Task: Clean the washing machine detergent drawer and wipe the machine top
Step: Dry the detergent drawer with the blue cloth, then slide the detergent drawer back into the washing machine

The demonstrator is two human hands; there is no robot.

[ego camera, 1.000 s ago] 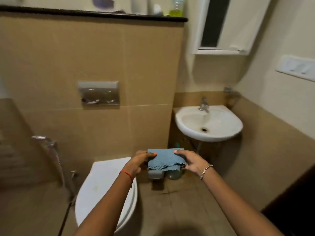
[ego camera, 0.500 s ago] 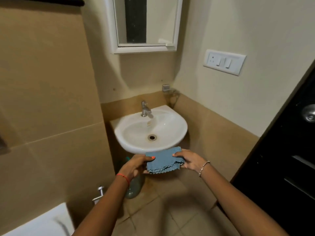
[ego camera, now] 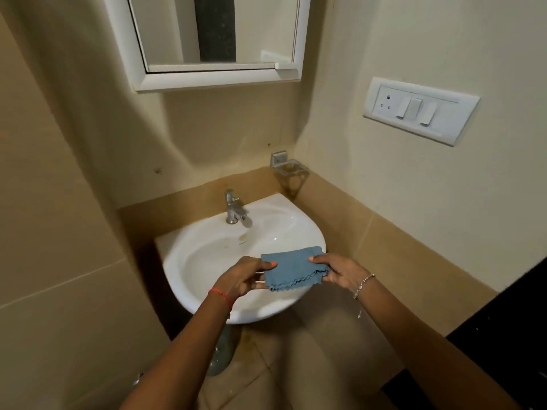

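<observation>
A folded blue cloth (ego camera: 291, 269) with a zigzag edge hangs flat over the front of a white wall basin (ego camera: 207, 255). My left hand (ego camera: 245, 278) pinches its left edge, thumb on top. My right hand (ego camera: 340, 272) pinches its right edge. Both hands hold the cloth above the bowl, in front of the chrome tap (ego camera: 233, 207). No water is seen running from the tap. Neither the washing machine nor its detergent drawer is in view.
A white-framed mirror (ego camera: 213, 37) hangs above the basin. A switch plate (ego camera: 418, 109) is on the right wall, and a metal holder (ego camera: 288, 170) sits in the corner. A dark door (ego camera: 503, 335) stands at the right. A bottle (ego camera: 220, 355) rests under the basin.
My view has swung right from the toilet to the basin and come closer. Both hands have carried the blue cloth up over the bowl, still gripping its two edges.
</observation>
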